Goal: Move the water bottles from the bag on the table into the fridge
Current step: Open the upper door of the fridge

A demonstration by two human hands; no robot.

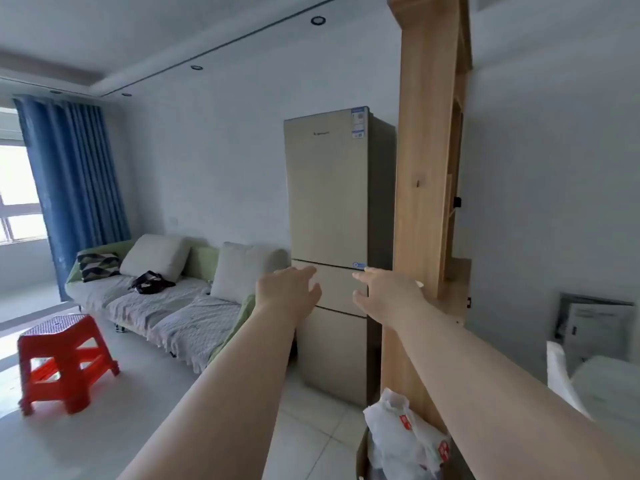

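Both bare forearms stretch forward from the bottom of the head view, and tucked beneath the right one, at the lower edge, sits the white plastic bag (pixel 405 438) with red marks. What it rests on barely shows. Whether water bottles are inside cannot be told, as the crumpled plastic hides its contents.

Farther out, the left hand (pixel 287 289) and right hand (pixel 388 296) are raised side by side, both empty, the fingers (pixel 304 271) spread loosely apart and gripping nothing. They point toward the beige fridge (pixel 325 202), which stands upright against the wall just beside a tall wooden partition (pixel 426 168). All three of its doors are closed. The hands overlap the middle door in the picture but seem well short of touching it.

The key relation is that the bag lies back and below the fingers, on the person's right, while the fridge is straight ahead. The right hand is likely the nearer one to reach down for the bag, leaving the left for a door.

A sofa (pixel 166 306), red stool (pixel 65 358) and blue curtain (pixel 76 174) fill the left side.
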